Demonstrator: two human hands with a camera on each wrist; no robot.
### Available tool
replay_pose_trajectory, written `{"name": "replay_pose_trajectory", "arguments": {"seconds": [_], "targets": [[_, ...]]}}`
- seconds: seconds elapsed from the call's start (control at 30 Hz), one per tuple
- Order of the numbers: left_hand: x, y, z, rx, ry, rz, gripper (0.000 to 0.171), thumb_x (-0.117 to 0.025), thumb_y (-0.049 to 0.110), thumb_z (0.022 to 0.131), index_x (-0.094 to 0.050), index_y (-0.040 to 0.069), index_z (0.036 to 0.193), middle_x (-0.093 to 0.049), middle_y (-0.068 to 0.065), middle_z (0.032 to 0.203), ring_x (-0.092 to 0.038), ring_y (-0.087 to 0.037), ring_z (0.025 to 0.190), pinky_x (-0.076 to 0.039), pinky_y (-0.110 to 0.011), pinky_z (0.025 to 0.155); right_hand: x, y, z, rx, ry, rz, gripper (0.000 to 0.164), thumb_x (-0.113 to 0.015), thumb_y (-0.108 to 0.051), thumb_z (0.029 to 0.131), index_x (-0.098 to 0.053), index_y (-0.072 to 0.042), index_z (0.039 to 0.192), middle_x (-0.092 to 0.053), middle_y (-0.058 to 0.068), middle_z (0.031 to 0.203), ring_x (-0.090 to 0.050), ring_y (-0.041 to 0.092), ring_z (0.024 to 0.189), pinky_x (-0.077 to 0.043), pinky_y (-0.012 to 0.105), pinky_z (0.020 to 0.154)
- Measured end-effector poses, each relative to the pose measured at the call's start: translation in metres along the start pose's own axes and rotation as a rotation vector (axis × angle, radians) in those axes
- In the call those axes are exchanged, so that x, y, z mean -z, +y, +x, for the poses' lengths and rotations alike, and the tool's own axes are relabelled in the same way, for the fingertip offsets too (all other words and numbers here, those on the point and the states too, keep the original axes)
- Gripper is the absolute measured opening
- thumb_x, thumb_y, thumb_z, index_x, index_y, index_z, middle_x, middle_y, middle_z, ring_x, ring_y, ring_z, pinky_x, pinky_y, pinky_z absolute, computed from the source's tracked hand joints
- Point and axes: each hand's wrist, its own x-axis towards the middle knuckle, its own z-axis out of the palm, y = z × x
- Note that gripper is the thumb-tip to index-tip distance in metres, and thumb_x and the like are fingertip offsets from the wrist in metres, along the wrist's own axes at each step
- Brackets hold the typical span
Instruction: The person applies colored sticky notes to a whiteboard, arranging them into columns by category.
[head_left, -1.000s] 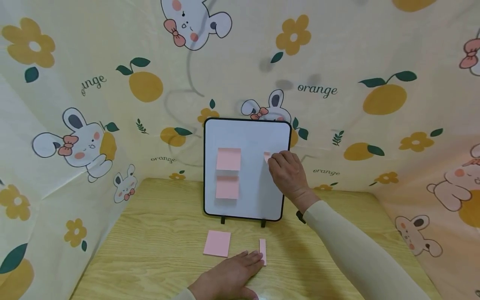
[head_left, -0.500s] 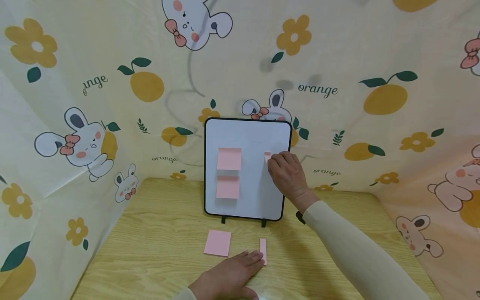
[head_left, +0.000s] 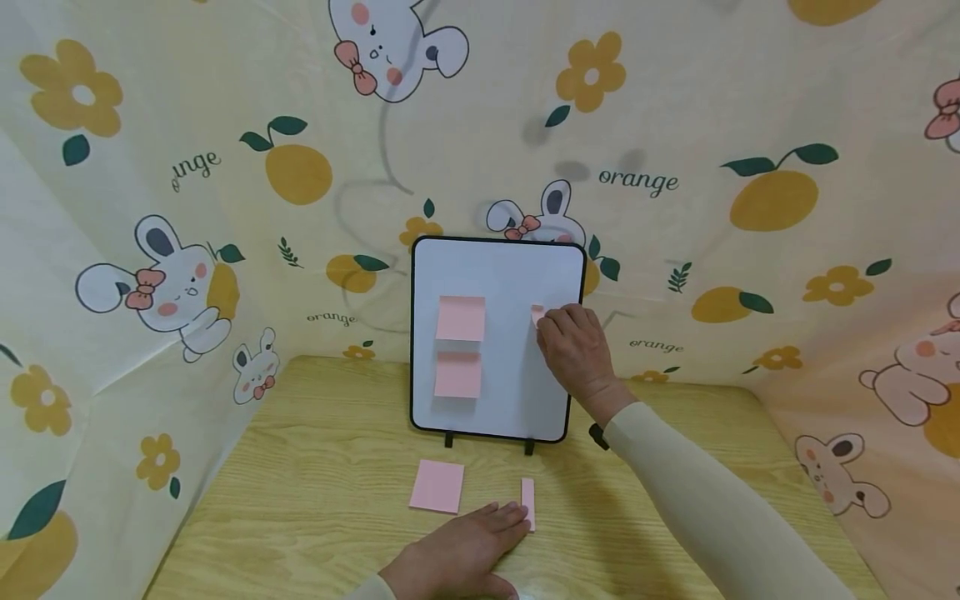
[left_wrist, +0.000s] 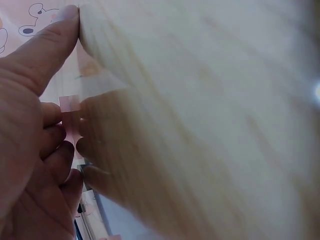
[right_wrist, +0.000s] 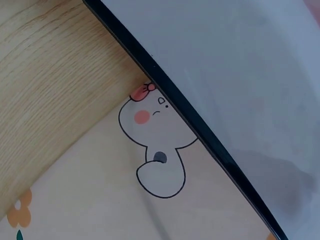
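A whiteboard [head_left: 502,271] with a black frame stands upright on the table. At its right side my right hand [head_left: 576,350] pinches a narrow pink sticky note [head_left: 537,312], whose top end lies against the board; the fingers cover the rest. My left hand [head_left: 461,550] rests on the table with its fingers extended, fingertips on a narrow pink sticky note pad [head_left: 528,493]. In the left wrist view the left hand [left_wrist: 40,135] shows its thumb and fingertips at the pad. The right wrist view shows the board's edge [right_wrist: 200,137] but not the hand.
Two square pink sticky notes, an upper one [head_left: 461,318] and a lower one [head_left: 458,375], hang on the board's left half. A square pink pad [head_left: 437,486] lies on the wooden table [head_left: 315,500] before the board. Printed cloth [head_left: 465,150] encloses the back and sides.
The head view has drifted very slightly, so everything appears a few pixels to the right. Both hands keep their places at the note and the pad.
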Motion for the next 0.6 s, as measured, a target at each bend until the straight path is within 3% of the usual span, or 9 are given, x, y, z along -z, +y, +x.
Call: {"name": "replay_pose_trajectory", "arguments": {"seconds": [0.23, 0.6], "targets": [[0.0003, -0.0010, 0.0017, 0.004, -0.002, -0.003, 0.089, -0.053, 0.070, 0.098, -0.034, 0.015, 0.167, -0.028, 0.000, 0.174, -0.025, -0.013, 0.161, -0.030, -0.030, 0.129, -0.0028, -0.0017, 0.0000, 0.001, 0.019, -0.006, 0.013, -0.071, -0.009, 0.098, -0.064, -0.003, 0.089, -0.071, 0.009, 0.094, -0.064, 0.032, 0.094, -0.054, 0.041, 0.075], [0.0014, 0.0007, 0.0003, 0.004, -0.006, 0.009, 0.088, -0.054, 0.068, 0.100, -0.034, 0.014, 0.166, -0.029, -0.001, 0.174, -0.026, -0.012, 0.161, -0.029, -0.030, 0.130, -0.0034, -0.0023, -0.0014, -0.006, -0.027, -0.046, 0.016, -0.075, -0.013, 0.098, -0.066, -0.002, 0.091, -0.073, 0.009, 0.099, -0.064, 0.031, 0.098, -0.055, 0.041, 0.078]]}}
